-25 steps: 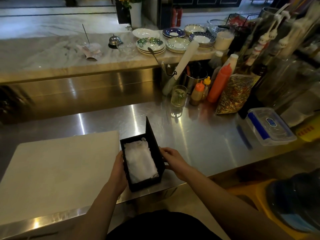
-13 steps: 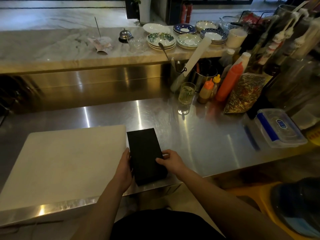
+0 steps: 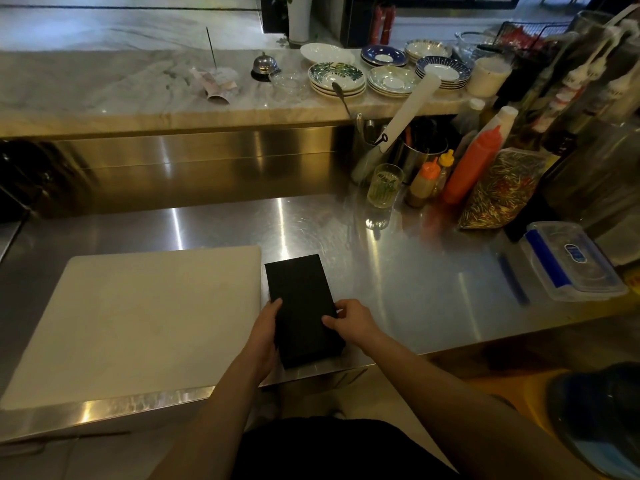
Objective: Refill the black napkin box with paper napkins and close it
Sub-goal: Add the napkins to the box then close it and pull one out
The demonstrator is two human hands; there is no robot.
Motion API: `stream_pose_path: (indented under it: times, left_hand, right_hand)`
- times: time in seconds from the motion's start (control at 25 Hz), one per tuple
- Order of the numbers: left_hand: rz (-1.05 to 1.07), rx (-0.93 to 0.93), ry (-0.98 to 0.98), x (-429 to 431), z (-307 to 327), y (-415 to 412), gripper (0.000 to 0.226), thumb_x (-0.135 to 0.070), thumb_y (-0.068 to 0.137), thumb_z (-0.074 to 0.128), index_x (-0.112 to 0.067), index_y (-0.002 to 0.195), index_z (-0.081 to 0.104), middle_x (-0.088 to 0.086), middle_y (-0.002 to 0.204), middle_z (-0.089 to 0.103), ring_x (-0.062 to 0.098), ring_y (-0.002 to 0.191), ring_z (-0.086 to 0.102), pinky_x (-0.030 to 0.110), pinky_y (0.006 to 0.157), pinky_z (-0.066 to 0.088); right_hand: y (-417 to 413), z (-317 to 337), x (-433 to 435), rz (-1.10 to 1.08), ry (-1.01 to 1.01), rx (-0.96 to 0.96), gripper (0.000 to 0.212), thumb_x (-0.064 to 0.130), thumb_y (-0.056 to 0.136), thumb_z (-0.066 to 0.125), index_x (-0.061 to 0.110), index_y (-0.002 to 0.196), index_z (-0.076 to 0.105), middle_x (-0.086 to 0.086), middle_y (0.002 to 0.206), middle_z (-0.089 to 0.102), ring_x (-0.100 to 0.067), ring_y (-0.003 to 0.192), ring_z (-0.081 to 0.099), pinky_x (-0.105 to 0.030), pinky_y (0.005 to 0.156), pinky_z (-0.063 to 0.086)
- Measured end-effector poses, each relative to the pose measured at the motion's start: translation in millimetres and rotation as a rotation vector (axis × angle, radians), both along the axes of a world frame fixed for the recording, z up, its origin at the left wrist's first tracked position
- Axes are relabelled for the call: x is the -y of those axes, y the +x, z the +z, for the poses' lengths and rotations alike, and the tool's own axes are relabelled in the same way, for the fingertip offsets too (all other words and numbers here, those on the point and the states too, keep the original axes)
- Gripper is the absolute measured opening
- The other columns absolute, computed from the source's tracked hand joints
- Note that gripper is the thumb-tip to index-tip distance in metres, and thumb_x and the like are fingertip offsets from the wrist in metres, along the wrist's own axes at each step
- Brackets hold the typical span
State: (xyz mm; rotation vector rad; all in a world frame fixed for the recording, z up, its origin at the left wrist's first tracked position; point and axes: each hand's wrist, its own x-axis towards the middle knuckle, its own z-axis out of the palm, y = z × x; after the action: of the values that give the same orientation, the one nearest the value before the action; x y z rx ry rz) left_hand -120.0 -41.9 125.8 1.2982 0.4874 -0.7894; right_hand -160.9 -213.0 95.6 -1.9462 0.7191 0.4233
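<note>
- Black napkin box (image 3: 300,306): lid down, closed; lies flat on the steel counter (image 3: 398,271) near its front edge, long side running away from the person, turned slightly off square.
- Box position: just beside the right edge of the white cutting board (image 3: 138,320); whether the two touch cannot be told.
- Napkins: none visible, the closed lid covers the inside.
- Left hand (image 3: 265,336): against the box's left long side, near corner; fingers curled along the side wall with the thumb tip on the lid's edge, gripping the box.
- Right hand (image 3: 349,318): on the box's right side, about midway along; thumb and fingers bent and pinching the lid's right edge, in contact with the box.
- Both forearms reach in from the lower frame; the box sits between the two hands.
- Counter, right rear: drinking glass (image 3: 384,185), small orange-capped bottle (image 3: 423,183), tall red squeeze bottle (image 3: 472,166), bag of multicoloured contents (image 3: 498,188), all well apart from the box.
- Counter, far right: clear lidded container with blue clips (image 3: 571,261).
- Marble ledge (image 3: 121,91) behind: stacked patterned plates (image 3: 336,77), a service bell (image 3: 265,64).
</note>
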Motion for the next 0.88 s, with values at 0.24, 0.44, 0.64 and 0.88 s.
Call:
stream_pose_path:
  times: [0.24, 0.44, 0.64, 0.88]
  left_hand:
    - [0.005, 0.109, 0.031, -2, 17, 7, 0.018, -0.035, 0.1, 0.042, -0.025, 0.101, 0.057, -0.009, 0.095, 0.06, 0.003, 0.082, 0.057, 0.014, 0.053, 0.047]
    - [-0.027, 0.248, 0.047, -7, 42, 24, 0.033, -0.041, 0.101, 0.037, -0.022, 0.124, 0.051, -0.002, 0.118, 0.055, 0.011, 0.099, 0.055, 0.021, 0.073, 0.047]
    - [0.058, 0.286, -0.076, -10, 52, 40, 0.048, -0.042, 0.102, 0.033, -0.018, 0.142, 0.041, 0.005, 0.141, 0.047, 0.024, 0.131, 0.046, 0.038, 0.109, 0.038]
    - [0.054, 0.258, -0.128, -22, 53, 69, 0.061, -0.054, 0.099, 0.027, -0.009, 0.135, 0.048, 0.01, 0.137, 0.054, 0.026, 0.125, 0.051, 0.044, 0.115, 0.033]
  right_hand:
    - [-2, 6, -7, -0.071, 0.016, 0.069, 0.041, 0.026, 0.087, 0.069, 0.009, 0.123, 0.059, -0.008, 0.119, 0.064, -0.024, 0.107, 0.064, -0.032, 0.09, 0.053]
    - [5, 31, -12, -0.164, 0.042, 0.279, 0.032, 0.018, 0.088, 0.068, 0.017, 0.12, 0.064, 0.003, 0.106, 0.069, -0.012, 0.095, 0.066, -0.015, 0.074, 0.052]
    - [23, 56, -9, -0.253, 0.054, 0.398, 0.029, 0.007, 0.086, 0.067, 0.015, 0.114, 0.066, 0.003, 0.1, 0.067, -0.008, 0.088, 0.067, -0.013, 0.071, 0.054]
    - [45, 71, -10, -0.406, 0.262, 0.366, 0.022, 0.022, 0.099, 0.047, 0.021, 0.095, 0.068, -0.006, 0.106, 0.07, -0.016, 0.099, 0.066, -0.03, 0.091, 0.053]
